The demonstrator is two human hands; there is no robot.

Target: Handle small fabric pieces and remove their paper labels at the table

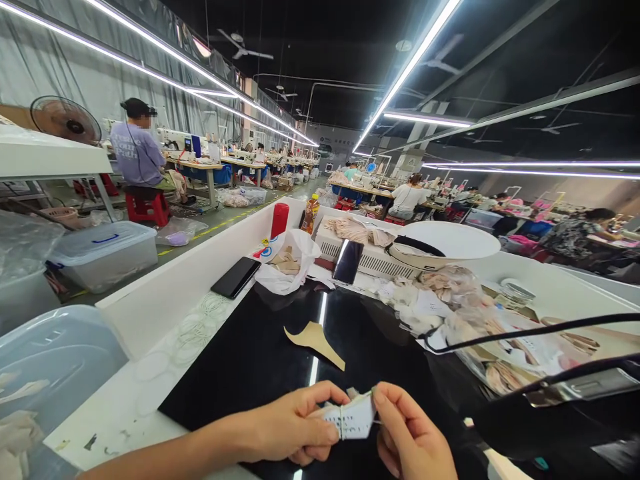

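Hands [303, 423], small bundle [356, 420] (banded) between.

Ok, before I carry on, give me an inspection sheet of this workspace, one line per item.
Surface: glossy black panel on a white tabletop, reflecting a ceiling light.
Work items: small labelled bundle with a thin pale band across it; tan cut-out piece flat on the panel.
Clutter: black smartphone, loose pale loops, white plastic bag and drink bottle around the panel.
Hands: left hand grips the bundle; right hand pinches at its right end.
Cables: black cord from the right edge, over bagged material.
Surroundings: seated co-worker, fan, lidded storage bin.
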